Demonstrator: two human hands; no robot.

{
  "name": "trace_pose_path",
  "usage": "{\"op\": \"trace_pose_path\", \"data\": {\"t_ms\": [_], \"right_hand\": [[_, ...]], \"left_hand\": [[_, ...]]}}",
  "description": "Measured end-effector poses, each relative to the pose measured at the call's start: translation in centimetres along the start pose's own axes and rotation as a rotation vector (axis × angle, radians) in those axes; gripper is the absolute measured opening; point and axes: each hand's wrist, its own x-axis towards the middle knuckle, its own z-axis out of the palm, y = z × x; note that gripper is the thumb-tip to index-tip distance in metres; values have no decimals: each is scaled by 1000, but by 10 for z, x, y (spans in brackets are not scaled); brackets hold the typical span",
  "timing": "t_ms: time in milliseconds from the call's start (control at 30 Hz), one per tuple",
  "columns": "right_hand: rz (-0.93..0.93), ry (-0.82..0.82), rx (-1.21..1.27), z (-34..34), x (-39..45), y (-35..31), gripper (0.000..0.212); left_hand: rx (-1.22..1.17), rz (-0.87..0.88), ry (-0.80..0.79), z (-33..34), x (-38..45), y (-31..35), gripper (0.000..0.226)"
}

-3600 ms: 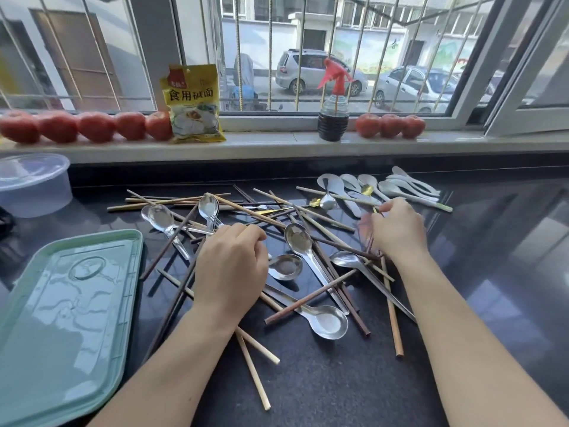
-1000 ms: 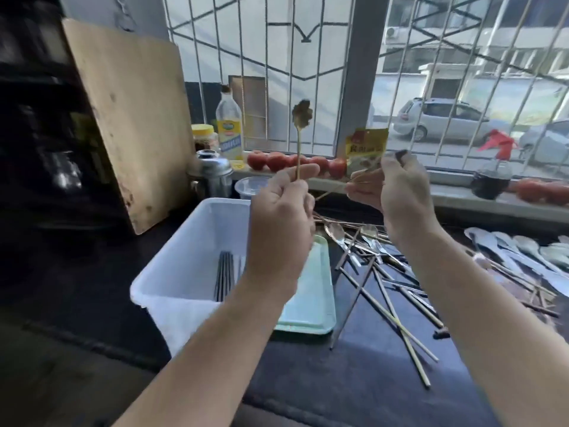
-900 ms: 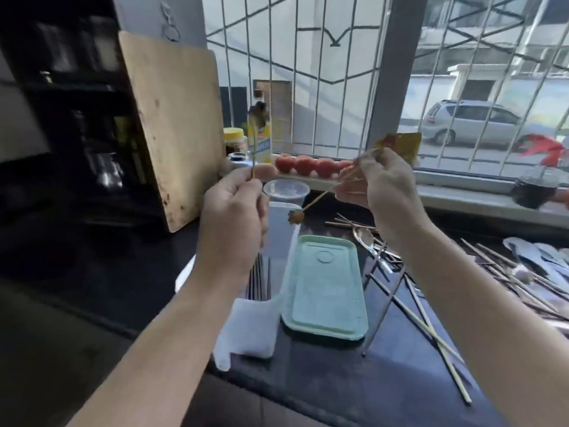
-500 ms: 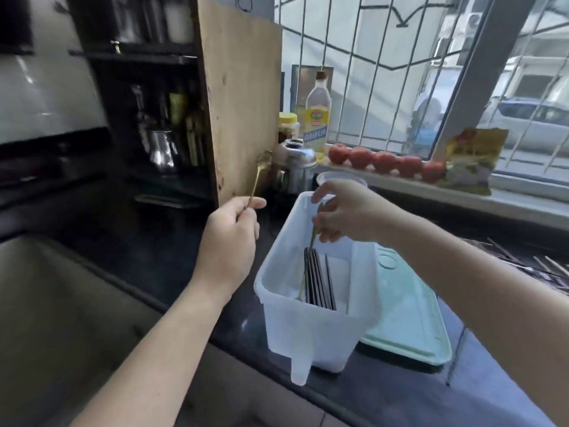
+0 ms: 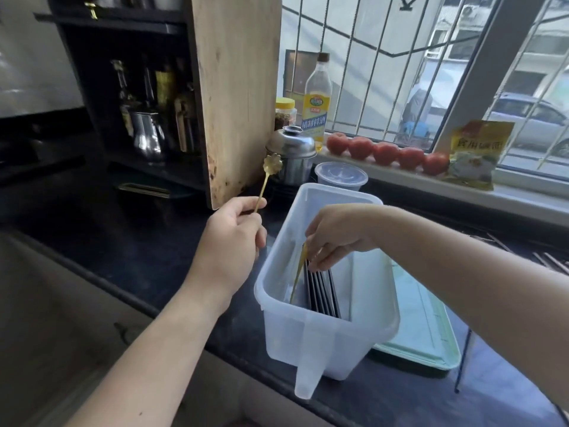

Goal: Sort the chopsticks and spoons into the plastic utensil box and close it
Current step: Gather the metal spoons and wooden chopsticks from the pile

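My left hand (image 5: 229, 238) pinches the thin handle of a small golden spoon with a flower-shaped bowl (image 5: 272, 163), upright, beside the translucent white plastic utensil box (image 5: 311, 331) on the dark worktop (image 5: 147, 257). My right hand (image 5: 334, 234) reaches into the box, its fingers (image 5: 320, 261) holding a second thin golden utensil (image 5: 298, 277) tilted down next to the dark chopsticks (image 5: 321, 286) inside. The pale green lid (image 5: 421, 340) lies just beside the box.

Gold flower-headed spoon (image 5: 272, 164); translucent white utensil box (image 5: 326, 331) with black chopsticks (image 5: 321, 288); mint-green lid (image 5: 421, 337); black counter (image 5: 129, 241); red tomatoes (image 5: 386, 152); yellow packet (image 5: 475, 154) at two o'clock.
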Motion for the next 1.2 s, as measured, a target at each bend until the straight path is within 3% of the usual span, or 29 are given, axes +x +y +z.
{"op": "trace_pose_path", "data": {"t_ms": [67,167,267,367,500,600,667,700,800,833,933,1000,1100,1200], "right_hand": [[-74,80,45,-9,-9,0,23],[-243,232,374,-25,-34,-8,27],[-424,313,502,-34,-65,-20,23],[-587,520,58,-35,-89,-26,28],[-646,518,-651,-23,-103,-25,15],[-696,540,-717,-12,-93,-18,14],[-636,565,-635,-8,-84,-14,12],[-557,570,-553,-8,-79,-12,12],[-264,472,-180,-5,-64,-8,16],[-182,400,-92,-4,-59,-7,18],[7,97,-42,13,-45,-9,30],[80,-39,-106,32,-33,-8,25],[195,-132,-150,53,-13,-5,18],[214,-120,-283,52,-9,-8,24]], "left_hand": [[-44,-22,-8,-4,0,4,23],[-43,-22,-39,-7,2,20,16],[137,27,-161,-5,4,41,16],[465,86,-357,-1,5,60,18],[655,129,-472,6,14,87,14],[795,155,-493,3,22,106,22],[861,196,-460,2,28,109,20],[856,249,-361,3,32,107,17],[805,527,152,4,35,84,15],[769,573,229,4,32,73,16],[687,355,83,7,27,41,23],[672,179,-59,8,21,26,26],[627,86,-178,8,12,19,26],[624,85,-202,6,9,20,26]]}}
